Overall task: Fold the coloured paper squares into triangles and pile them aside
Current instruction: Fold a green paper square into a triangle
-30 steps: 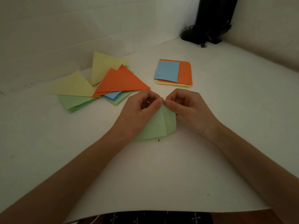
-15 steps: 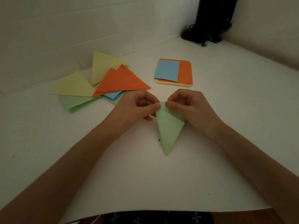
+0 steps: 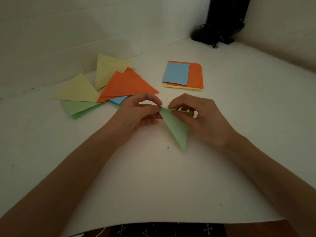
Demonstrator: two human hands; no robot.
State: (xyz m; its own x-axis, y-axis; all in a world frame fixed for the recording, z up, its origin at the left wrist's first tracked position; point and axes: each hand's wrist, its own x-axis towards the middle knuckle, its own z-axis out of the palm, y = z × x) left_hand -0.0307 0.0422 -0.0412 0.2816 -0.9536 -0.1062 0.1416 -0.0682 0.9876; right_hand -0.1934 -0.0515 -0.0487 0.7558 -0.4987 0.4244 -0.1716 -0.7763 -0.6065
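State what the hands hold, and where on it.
A folded green paper triangle, pinched along its upper edge: left hand at the top left corner, right hand just beside it.

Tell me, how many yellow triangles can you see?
2. The left yellow triangle lies at the pile's left edge, over green paper; the back yellow triangle pokes out behind the orange triangles. Others may be hidden underneath.
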